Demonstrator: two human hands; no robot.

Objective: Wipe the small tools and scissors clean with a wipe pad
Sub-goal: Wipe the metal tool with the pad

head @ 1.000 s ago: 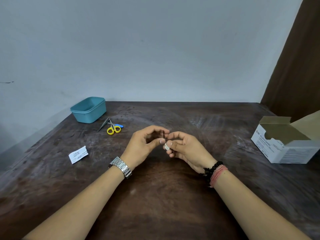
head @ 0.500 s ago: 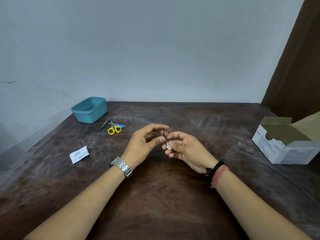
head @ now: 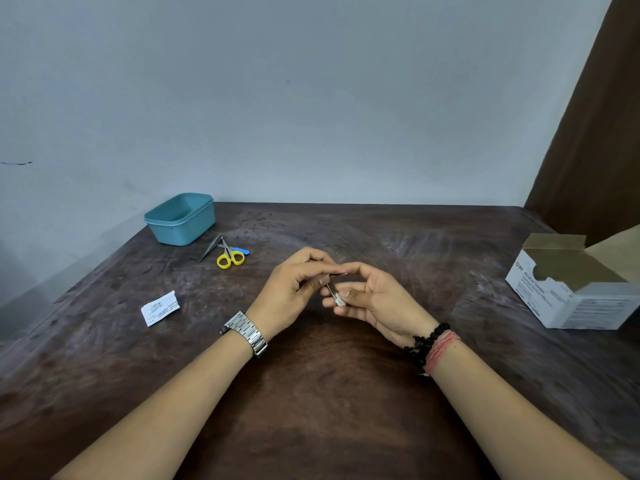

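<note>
Above the middle of the dark wooden table point(head: 311, 393), my left hand point(head: 294, 289) pinches a thin metal tool point(head: 330, 289) between thumb and fingers. My right hand point(head: 374, 299) holds a small folded white wipe pad point(head: 338, 301) pressed around the tool's lower end. The two hands touch at the fingertips. Small scissors with yellow handles point(head: 229, 256) lie at the back left, with a slim grey metal tool point(head: 209, 248) and a blue-handled piece point(head: 241, 251) beside them.
A teal plastic tub point(head: 180, 219) stands at the back left by the wall. A torn white wipe wrapper point(head: 160, 308) lies left of my hands. An open white cardboard box of swabs point(head: 575, 292) sits at the right edge.
My right hand has slid the wipe pad down along the thin tool, and its fingers have spread a little. The left hand keeps its pinch.
</note>
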